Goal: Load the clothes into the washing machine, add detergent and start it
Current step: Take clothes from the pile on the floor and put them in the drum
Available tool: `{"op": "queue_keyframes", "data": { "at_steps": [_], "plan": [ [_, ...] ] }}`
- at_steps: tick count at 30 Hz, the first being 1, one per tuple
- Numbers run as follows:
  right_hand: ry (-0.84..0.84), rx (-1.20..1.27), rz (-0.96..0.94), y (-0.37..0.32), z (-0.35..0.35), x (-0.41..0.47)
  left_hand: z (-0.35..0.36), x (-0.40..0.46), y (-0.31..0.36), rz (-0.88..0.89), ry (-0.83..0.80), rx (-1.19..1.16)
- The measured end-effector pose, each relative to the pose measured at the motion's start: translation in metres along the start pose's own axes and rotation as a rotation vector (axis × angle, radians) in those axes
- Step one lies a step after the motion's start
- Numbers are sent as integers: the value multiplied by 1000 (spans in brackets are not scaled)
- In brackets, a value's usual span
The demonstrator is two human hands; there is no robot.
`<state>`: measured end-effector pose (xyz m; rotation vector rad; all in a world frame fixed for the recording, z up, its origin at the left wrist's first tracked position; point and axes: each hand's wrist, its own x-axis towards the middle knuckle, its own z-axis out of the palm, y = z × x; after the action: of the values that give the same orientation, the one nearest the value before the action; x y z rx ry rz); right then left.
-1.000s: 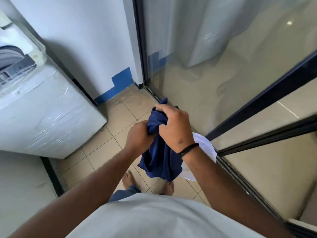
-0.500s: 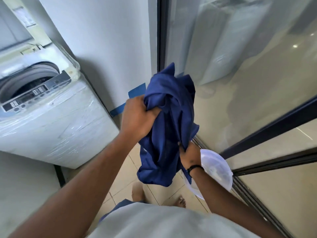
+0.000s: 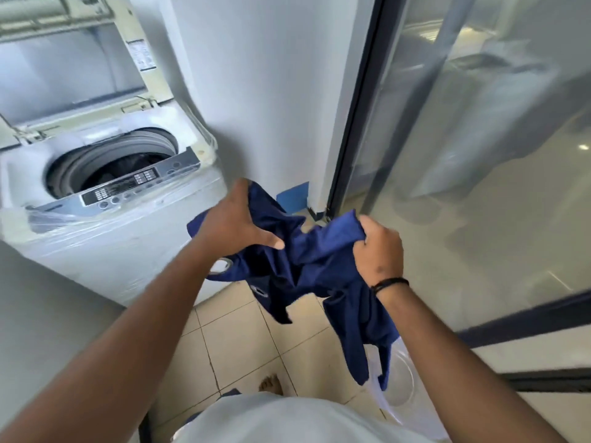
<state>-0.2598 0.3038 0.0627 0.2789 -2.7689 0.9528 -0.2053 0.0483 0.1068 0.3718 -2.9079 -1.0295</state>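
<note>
A dark blue garment (image 3: pixel 307 270) hangs stretched between both hands at waist height. My left hand (image 3: pixel 235 219) grips its left part, my right hand (image 3: pixel 379 252) is closed on its right part. To the left stands a white top-loading washing machine (image 3: pixel 112 231) with its lid (image 3: pixel 64 59) raised. Dark clothes lie inside the drum (image 3: pixel 112 167). The control panel (image 3: pixel 128 187) runs along the machine's front edge. The garment is to the right of the machine and lower than its opening.
A white plastic basin (image 3: pixel 401 382) sits on the tiled floor (image 3: pixel 243 330) under the garment, by my right arm. A glass sliding door (image 3: pixel 479 155) with a dark frame fills the right side. A white wall (image 3: pixel 265 91) stands behind the machine. A grey surface (image 3: pixel 48 308) is at lower left.
The view has swung left and up, bringing the machine's open drum into sight. My hands moved apart, spreading the bunched blue garment, and my right hand rose to grip its right part.
</note>
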Motion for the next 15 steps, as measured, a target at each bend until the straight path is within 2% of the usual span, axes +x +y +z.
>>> {"op": "queue_keyframes", "data": {
  "at_steps": [4,7,9,13,15],
  "plan": [
    [21,128,-253,-96,-1,15,16,6,-5,63,-23,-35],
    [-49,220,-341,-144,3,16,13,11,-2,148,-28,56],
    [-118,299,-323,-151,6,19,6,14,-2,165,-1,68],
    [-257,472,-277,-115,24,24,0,21,-19,239,126,-93],
    [-389,469,-154,-89,46,25,0,25,-23,254,151,-169]
  ]
}}
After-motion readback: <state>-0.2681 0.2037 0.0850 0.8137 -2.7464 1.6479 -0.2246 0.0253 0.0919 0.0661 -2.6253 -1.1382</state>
